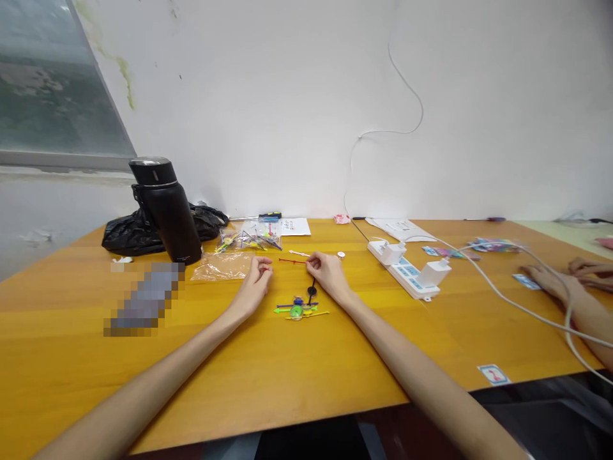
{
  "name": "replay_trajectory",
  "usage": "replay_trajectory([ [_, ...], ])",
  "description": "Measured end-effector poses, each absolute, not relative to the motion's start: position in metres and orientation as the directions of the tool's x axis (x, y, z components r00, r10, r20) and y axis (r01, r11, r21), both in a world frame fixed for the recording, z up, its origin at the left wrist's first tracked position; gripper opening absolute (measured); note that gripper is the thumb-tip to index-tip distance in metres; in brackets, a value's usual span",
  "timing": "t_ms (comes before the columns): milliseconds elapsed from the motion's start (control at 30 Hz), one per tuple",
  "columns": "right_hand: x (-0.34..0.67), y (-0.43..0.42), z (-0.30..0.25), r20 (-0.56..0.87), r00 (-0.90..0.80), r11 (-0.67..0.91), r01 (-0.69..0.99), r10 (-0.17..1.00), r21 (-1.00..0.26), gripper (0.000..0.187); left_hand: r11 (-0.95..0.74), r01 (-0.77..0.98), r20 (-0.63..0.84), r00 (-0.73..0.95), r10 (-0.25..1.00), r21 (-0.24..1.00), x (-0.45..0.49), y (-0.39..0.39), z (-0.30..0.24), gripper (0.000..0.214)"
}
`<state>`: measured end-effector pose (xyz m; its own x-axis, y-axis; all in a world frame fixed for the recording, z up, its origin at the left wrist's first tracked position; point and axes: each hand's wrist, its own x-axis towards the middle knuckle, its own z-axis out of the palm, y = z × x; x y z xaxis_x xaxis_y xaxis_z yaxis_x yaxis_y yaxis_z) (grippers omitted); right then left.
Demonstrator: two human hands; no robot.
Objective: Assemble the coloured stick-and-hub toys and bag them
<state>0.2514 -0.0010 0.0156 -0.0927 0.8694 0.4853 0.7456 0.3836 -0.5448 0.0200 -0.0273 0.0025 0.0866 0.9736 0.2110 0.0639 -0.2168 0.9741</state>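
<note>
My left hand is closed in a pinch on a small red piece, mostly covered by the fingers. Across from it, my right hand pinches the right end of a thin red arrow-shaped pointer. A white pointer lies just behind that one. Under my right wrist rests a black pointer with a round middle. Nearer to me is a small cluster: a green pointer with a round hub, a blue pointer and a yellow pointer. A small white round piece sits beyond my right hand.
Behind my left hand lie a clear plastic bag and a bag of coloured pointers. A black bottle stands at the left by a blurred flat object. Rightward are a power strip, cables and another person's hands.
</note>
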Motion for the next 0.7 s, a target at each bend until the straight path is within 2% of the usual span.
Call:
replay_trajectory([
  [133, 0.251, 0.001, 0.014, 0.482, -0.101, 0.394, 0.730, 0.870, -0.559, 0.014, -0.278, 0.088, 0.263, 0.151, 0.953, 0.956, 0.019, -0.026, 0.001, 0.020],
  [267, 0.247, -0.006, 0.020, 0.554, -0.166, 0.495, 0.697, 0.816, -0.519, 0.023, -0.289, 0.038, 0.277, 0.192, 0.941, 0.957, 0.019, -0.028, 0.004, 0.024],
  [533, 0.215, -0.051, 0.049, 0.618, -0.492, 0.783, 0.483, 0.613, -0.392, 0.042, -0.253, -0.129, 0.282, 0.351, 0.893, 0.959, 0.023, -0.045, 0.021, 0.030],
  [700, 0.211, -0.055, 0.049, 0.625, -0.549, 0.831, 0.398, 0.555, -0.388, 0.035, -0.206, -0.117, 0.236, 0.410, 0.881, 0.972, 0.025, -0.056, 0.028, 0.032],
])
